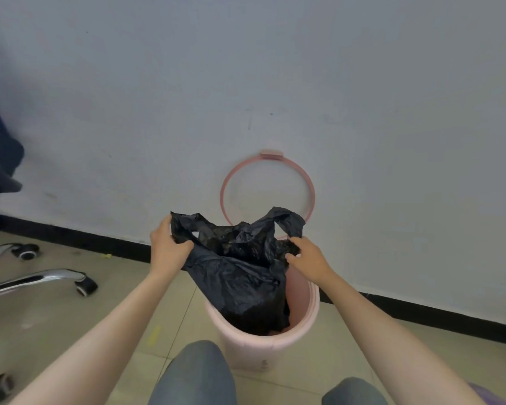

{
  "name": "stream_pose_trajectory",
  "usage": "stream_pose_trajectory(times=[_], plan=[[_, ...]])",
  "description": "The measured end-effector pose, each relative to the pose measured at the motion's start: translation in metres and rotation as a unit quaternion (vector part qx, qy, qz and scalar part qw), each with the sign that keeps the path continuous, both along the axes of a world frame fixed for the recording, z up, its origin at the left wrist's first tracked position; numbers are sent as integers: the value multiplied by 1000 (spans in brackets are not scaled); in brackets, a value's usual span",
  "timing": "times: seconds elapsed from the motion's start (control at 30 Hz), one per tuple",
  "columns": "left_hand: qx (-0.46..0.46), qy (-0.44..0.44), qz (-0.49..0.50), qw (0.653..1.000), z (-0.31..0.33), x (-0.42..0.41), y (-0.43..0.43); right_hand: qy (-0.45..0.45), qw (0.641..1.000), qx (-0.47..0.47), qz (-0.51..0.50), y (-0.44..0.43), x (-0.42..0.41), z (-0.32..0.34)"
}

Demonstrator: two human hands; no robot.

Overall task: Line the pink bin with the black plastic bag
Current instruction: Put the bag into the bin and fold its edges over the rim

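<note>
Fingers of my left hand [167, 247] pinch one side of the black bag [240, 267] at its mouth, and those of my right hand [307, 258] grip the opposite edge, holding it spread between them. Below my fingers the bag's bottom hangs down inside the pink bin [304, 311] on the floor [56, 317]. Beyond my hands, the bin's pink ring [225, 182] stands tipped up against the wall [246, 68].
</note>
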State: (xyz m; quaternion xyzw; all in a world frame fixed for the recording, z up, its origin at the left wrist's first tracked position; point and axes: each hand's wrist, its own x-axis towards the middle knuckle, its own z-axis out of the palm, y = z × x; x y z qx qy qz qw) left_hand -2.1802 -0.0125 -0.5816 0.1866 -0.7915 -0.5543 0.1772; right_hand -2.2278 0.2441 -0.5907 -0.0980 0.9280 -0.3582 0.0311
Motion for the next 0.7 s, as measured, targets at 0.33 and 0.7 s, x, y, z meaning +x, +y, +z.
stream_pose_trajectory(times=[0.33, 0.7], plan=[[-589, -33, -272, 760, -71, 8, 98, -27, 989, -105, -102, 24, 5, 34], [-425, 33, -349, 835, -51, 8, 89, 232, 948, 192, -99, 68, 17, 26]])
